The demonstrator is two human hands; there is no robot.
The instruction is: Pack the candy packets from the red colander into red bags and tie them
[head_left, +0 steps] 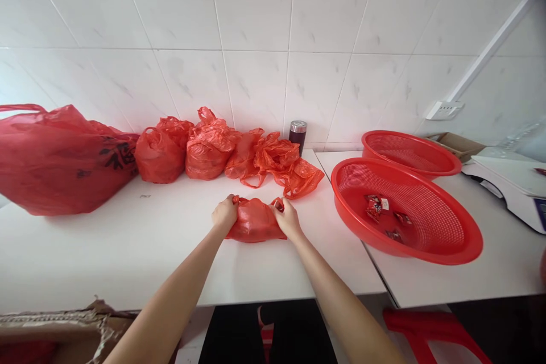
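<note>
A filled red plastic bag (256, 222) lies on the white table in front of me, its contents hidden by the film. My left hand (224, 215) is closed on the bag's upper left corner, where a bunched handle pokes out above the fingers. On the other side, my right hand (286, 217) pinches the handle at the upper right corner. Between the two hands the bag's top is stretched sideways. Just behind it sit crumpled red plastic bags (277, 153).
Filled red bags (209, 151) line the wall, with a large red bag (63, 165) at far left. A dark tumbler (297, 135) stands behind. Two red baskets (464, 239) are right, the nearer holding small wrapped packets (375, 207). A scale (507, 176) stands far right; a cardboard box (102, 330) is lower left.
</note>
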